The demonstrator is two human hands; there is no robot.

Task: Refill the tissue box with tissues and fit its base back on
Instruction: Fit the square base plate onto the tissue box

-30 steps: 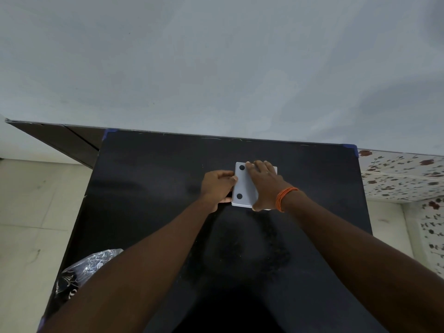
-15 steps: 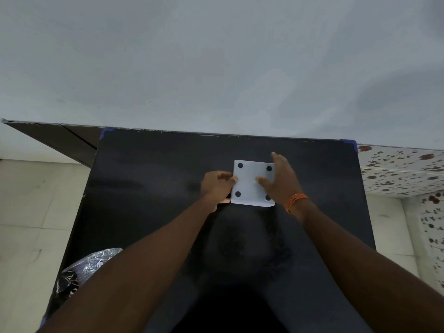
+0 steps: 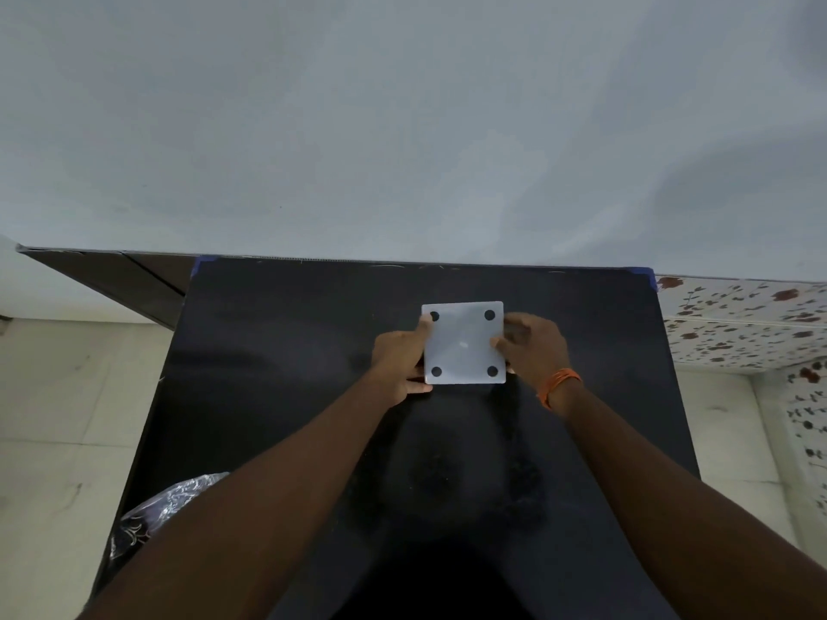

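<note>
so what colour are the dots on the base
Black, four dots on the white base, head view.

The white base [image 3: 463, 342] hides the tissue box; the plastic bag [image 3: 165, 507], perhaps crumpled, lies partly behind the left forearm.

Tissue box [image 3: 463, 342] on table [image 3: 286, 351] centre, hands either side, plastic bag [image 3: 165, 507] near-left edge.

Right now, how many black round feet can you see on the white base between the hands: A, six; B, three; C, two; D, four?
D: the white base shows one black dot near each of its four corners, with the left hand and the right hand gripping its two sides.
</note>
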